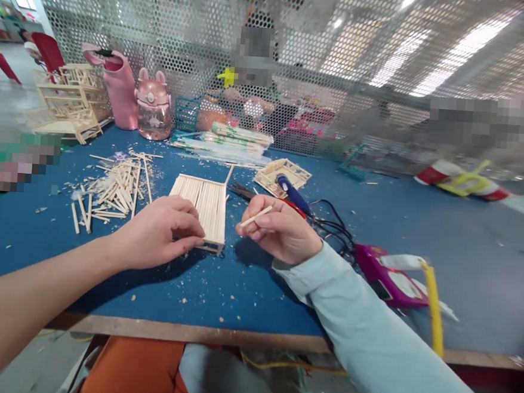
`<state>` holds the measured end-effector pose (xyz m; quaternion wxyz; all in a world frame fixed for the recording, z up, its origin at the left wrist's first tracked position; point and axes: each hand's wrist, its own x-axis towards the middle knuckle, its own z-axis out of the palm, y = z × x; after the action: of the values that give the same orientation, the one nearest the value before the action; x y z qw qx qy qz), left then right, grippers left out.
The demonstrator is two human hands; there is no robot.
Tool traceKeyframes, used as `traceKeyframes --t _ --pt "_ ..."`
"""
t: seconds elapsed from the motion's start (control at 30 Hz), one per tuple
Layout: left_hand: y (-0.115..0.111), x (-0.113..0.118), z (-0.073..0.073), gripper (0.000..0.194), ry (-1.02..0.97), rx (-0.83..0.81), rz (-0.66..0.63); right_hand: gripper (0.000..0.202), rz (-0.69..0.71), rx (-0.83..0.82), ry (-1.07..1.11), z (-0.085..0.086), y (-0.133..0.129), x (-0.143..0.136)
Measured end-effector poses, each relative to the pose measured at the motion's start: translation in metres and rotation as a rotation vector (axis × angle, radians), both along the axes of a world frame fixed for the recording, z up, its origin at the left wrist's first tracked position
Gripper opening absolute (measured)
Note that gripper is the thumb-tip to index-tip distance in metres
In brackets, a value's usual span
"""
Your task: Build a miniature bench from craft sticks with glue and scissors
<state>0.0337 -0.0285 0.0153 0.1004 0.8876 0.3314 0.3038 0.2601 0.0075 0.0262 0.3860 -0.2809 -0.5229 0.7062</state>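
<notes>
My left hand rests at the near left side of a small panel of thin wooden sticks, its fingers curled and closed on the near edge. The sticks lie side by side in a frame, with one thin post rising at the far right corner. To the right of the panel, my right hand pinches a short wooden stick between thumb and fingers, apart from the panel. Left of the panel lies a heap of loose cut sticks. Behind my right hand are a blue-handled tool and partly hidden scissors.
A stick-built model, a pink bottle and a clear pink cup stand at the back left. Bagged sticks lie by the mesh screen. A small stick frame and a purple device with cables lie rightward.
</notes>
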Motion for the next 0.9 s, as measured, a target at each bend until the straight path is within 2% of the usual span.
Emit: traceKeyframes --t 0.17,0.3,0.37,0.47,0.53,0.6,0.67,0.73,0.8,0.9 --pt "-0.001 0.000 -0.001 0.015 -0.010 -0.001 -0.006 0.014 0.075 -0.029 0.137 0.000 -0.002 0.001" --pt "-0.001 0.000 -0.001 0.015 -0.014 0.001 -0.003 0.012 0.062 0.059 0.020 0.001 -0.003 0.001" --pt "-0.001 0.000 -0.001 0.015 -0.004 0.005 0.001 0.009 0.008 0.257 -0.164 0.002 -0.005 0.001" --pt "0.000 0.000 -0.001 0.014 0.009 0.015 -0.002 0.002 -0.143 0.739 -0.450 0.004 -0.012 -0.001" --pt "-0.001 0.001 -0.001 0.014 -0.006 0.049 0.000 0.004 -0.234 1.022 -0.556 0.005 -0.017 -0.003" --pt "-0.005 0.004 0.000 0.013 -0.064 0.158 0.058 0.008 -0.308 1.215 -0.620 0.005 -0.021 -0.007" --pt "-0.010 0.012 0.003 0.011 -0.147 0.309 0.141 0.010 -0.388 1.366 -0.678 0.005 -0.025 -0.010" --pt "-0.017 0.023 0.007 0.010 -0.222 0.377 0.173 0.011 -0.440 1.495 -0.730 0.005 -0.028 -0.013" --pt "-0.022 0.036 0.011 0.013 -0.309 0.292 0.164 0.016 -0.475 1.592 -0.769 0.005 -0.031 -0.015" --pt "-0.025 0.048 0.016 0.012 -0.331 0.217 0.116 0.023 -0.512 1.643 -0.810 0.005 -0.035 -0.016"
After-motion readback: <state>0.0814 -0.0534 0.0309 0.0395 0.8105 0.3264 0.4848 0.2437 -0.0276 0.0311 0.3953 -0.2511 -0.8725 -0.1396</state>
